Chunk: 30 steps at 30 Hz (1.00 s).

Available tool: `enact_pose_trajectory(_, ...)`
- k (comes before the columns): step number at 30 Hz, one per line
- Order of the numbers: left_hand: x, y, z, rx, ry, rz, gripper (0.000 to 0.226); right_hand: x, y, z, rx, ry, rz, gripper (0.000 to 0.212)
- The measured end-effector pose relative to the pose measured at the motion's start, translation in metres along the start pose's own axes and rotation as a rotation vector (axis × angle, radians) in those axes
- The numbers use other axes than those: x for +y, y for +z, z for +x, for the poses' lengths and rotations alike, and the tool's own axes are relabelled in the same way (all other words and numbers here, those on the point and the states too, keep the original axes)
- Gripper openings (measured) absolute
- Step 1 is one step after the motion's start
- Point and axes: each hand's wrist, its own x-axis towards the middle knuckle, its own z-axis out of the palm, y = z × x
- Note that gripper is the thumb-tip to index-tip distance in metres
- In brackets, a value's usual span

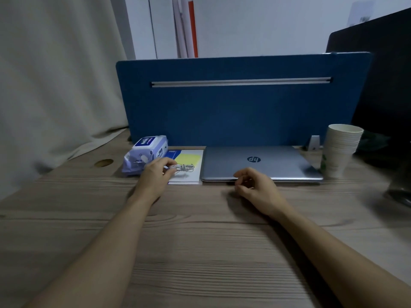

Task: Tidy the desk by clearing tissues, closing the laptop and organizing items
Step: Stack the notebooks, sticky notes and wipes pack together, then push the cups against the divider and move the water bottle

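Observation:
A silver laptop (262, 163) lies closed against the blue divider. Left of it a white, yellow and blue booklet (189, 165) lies flat with a coiled white cable (183, 167) on top. My left hand (155, 174) rests on the booklet's left side, its fingers closed on one end of the cable. A blue-and-white wet-wipe pack (145, 153) sits just left of that hand. My right hand (255, 185) hovers at the laptop's front edge, fingers loosely curled and holding nothing.
A stack of paper cups (340, 150) stands right of the laptop. A blue fabric divider (233, 101) bounds the desk's rear. A dark monitor (389, 85) and its base occupy the far right. A round cable hole (103, 162) is at left, near a curtain.

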Motion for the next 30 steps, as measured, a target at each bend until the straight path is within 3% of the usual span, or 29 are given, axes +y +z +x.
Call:
enact_pose_trajectory(5, -0.002, 0.001, -0.001, -0.100, -0.069, 0.055, 0.017, -0.001, -0.001, -0.001, -0.006, 0.010, -0.009, 0.022)
enact_pose_trajectory(10, 0.010, -0.012, -0.014, -0.073, -0.041, 0.085, 0.036, -0.001, -0.010, -0.007, 0.052, 0.037, -0.008, 0.017)
enact_pose_trajectory(20, 0.082, -0.004, -0.077, -0.147, 0.205, 0.119, 0.033, 0.013, -0.066, -0.057, 0.226, 0.185, -0.067, 0.014)
enact_pose_trajectory(25, 0.133, 0.022, -0.107, -0.202, 0.246, 0.147, 0.031, 0.014, -0.098, -0.090, 0.254, 0.244, -0.111, 0.005)
enact_pose_trajectory(30, 0.164, 0.045, -0.112, -0.243, 0.280, 0.187, 0.032, 0.020, -0.125, -0.112, 0.264, 0.254, -0.249, 0.012)
